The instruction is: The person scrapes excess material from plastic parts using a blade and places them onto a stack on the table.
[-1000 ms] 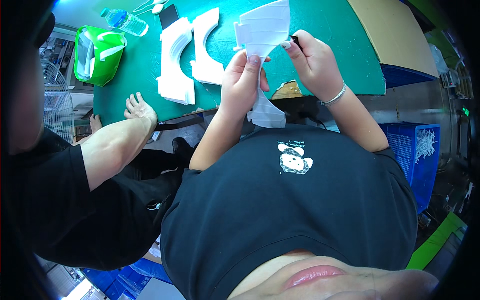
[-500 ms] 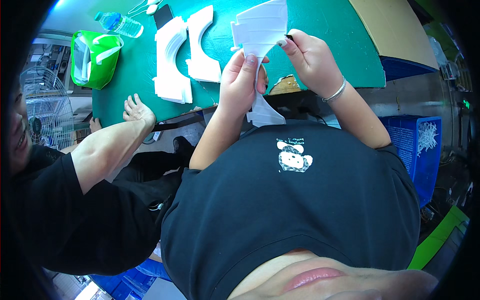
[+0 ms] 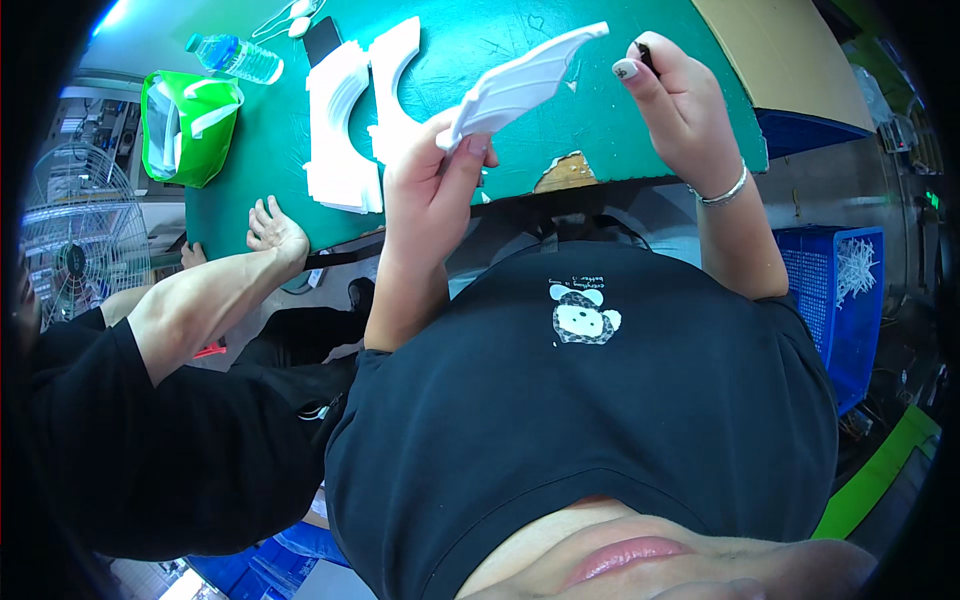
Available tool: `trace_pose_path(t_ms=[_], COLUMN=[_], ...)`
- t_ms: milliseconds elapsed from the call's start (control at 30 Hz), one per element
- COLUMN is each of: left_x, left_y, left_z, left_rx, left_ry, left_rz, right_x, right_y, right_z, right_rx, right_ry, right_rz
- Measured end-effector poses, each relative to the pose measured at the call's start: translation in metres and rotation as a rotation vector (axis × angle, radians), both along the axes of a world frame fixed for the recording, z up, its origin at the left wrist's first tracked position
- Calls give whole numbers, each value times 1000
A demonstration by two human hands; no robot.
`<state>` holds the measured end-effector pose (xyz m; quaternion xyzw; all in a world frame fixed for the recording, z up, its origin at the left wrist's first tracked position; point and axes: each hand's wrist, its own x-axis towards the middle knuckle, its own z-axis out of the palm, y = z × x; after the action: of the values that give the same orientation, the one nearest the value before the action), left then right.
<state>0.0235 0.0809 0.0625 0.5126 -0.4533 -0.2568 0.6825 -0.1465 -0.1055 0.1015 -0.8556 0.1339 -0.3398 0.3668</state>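
A curved white plastic part with ribs is gripped in my left hand, tilted above the front of the green table. My right hand is held up to its right, apart from the part, with a small dark object pinched between thumb and fingers; its kind is too small to tell. Left of my left hand lies a stack of similar white curved parts on the table. Beside it is a second, smaller pile of white parts, partly hidden behind my left hand.
The green table has a chipped front edge. On its left are a water bottle, a green bag and a dark phone. A co-worker's hand rests at the edge. A cardboard box and blue crate stand right.
My left hand has moved left and turned the white part, which now shows more edge-on. My right hand has drawn away to the right with the small dark object.
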Motion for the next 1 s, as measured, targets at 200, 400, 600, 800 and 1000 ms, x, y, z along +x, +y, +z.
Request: trace_pose_path(t_ms=[200,400,600,800,1000], left_x=[1,4,6,13,15], left_y=[1,0,2,10,7], left_z=[4,5,8,7,9], left_rx=[10,-87,-111,-54,-42], left_ry=[-447,-614,-719,-825,-869], left_rz=[102,133,141,114,180], right_x=[-5,-10,-11,-14,-14], right_y=[8,8,9,4,1], right_z=[15,15,18,20,15], right_rx=[-121,-171,-189,-191,-133], right_ry=[-41,88,99,242,202], right_rz=[29,57,71,150,222])
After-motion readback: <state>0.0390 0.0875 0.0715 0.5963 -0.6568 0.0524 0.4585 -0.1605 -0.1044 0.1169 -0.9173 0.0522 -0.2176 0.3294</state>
